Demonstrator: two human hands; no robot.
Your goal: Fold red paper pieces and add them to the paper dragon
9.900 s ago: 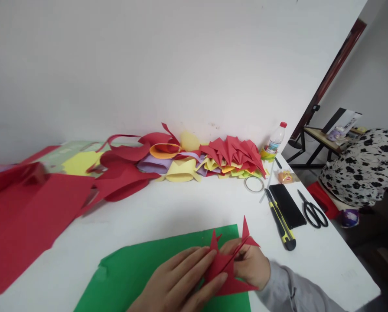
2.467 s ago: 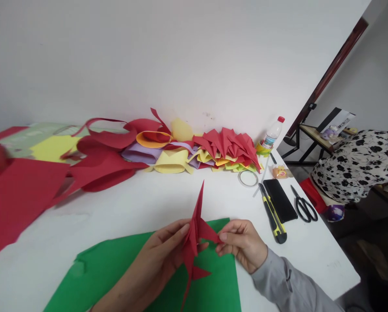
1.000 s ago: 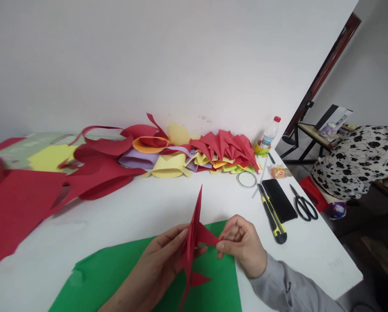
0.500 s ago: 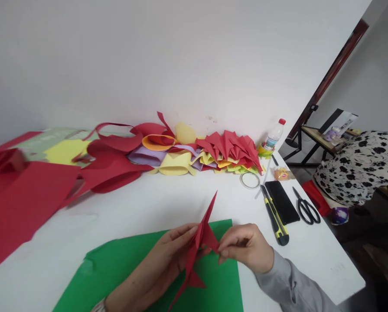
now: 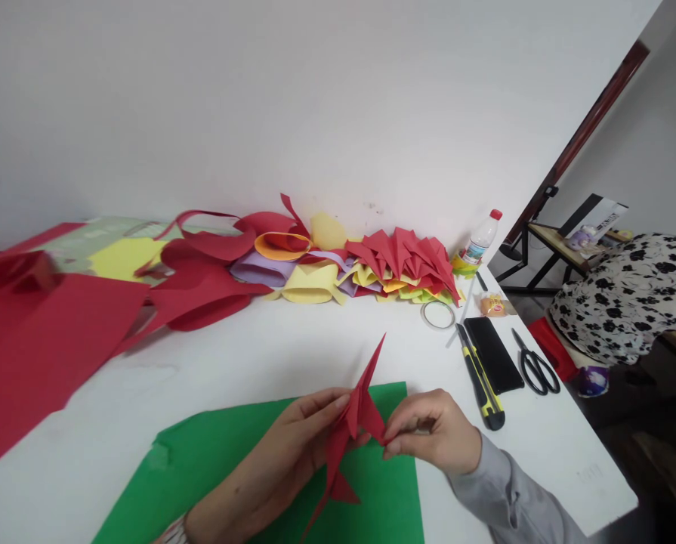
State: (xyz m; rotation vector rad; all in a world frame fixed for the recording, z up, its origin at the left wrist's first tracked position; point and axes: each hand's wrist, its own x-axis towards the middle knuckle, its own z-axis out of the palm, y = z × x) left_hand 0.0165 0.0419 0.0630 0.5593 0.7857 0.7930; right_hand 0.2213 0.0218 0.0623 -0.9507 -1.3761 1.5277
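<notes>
Above the green sheet (image 5: pixel 202 461), your left hand (image 5: pixel 297 442) pinches the folded red paper (image 5: pixel 363 393) by its body and your right hand (image 5: pixel 436 434) nips its side flap, fingers closed. Pull too hard and the crease may tear or spring open

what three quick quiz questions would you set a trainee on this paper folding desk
1. True or false: the left hand and right hand both pinch the red folded paper.
2. What lies beneath the hands? A green sheet, B yellow sheet, C black cloth.
3. Fill in: the bottle has a ___ cap.
Key: 1 true; 2 A; 3 red.
</notes>
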